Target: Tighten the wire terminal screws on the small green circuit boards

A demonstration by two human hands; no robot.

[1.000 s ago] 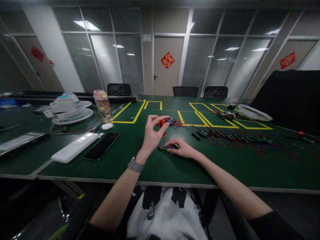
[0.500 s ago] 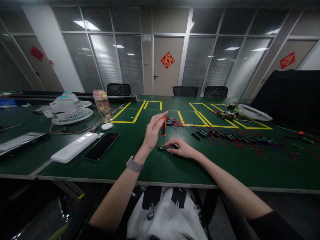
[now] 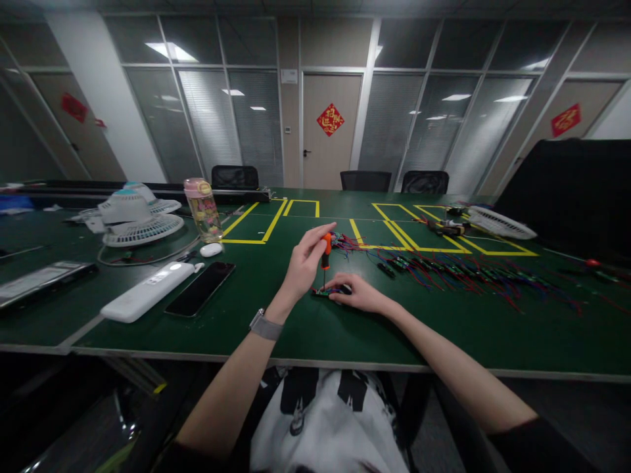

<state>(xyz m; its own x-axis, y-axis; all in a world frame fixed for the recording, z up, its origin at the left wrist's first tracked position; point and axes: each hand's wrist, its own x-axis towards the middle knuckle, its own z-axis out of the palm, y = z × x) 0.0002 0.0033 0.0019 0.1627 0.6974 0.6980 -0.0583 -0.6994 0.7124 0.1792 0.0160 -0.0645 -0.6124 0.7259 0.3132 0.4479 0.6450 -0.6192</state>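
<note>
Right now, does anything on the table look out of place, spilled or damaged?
Nothing looks spilled or plainly damaged. The untidiest spot is the row of small circuit boards beyond the right hand, where red and blue wires sprawl tangled across one another.

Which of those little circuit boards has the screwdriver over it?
The lone board held at the right hand, under the orange screwdriver; the other boards lie farther back, bunched together.

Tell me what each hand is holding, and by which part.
The left hand holds the screwdriver by its orange handle; the right hand holds the small circuit board by its right end.
</note>
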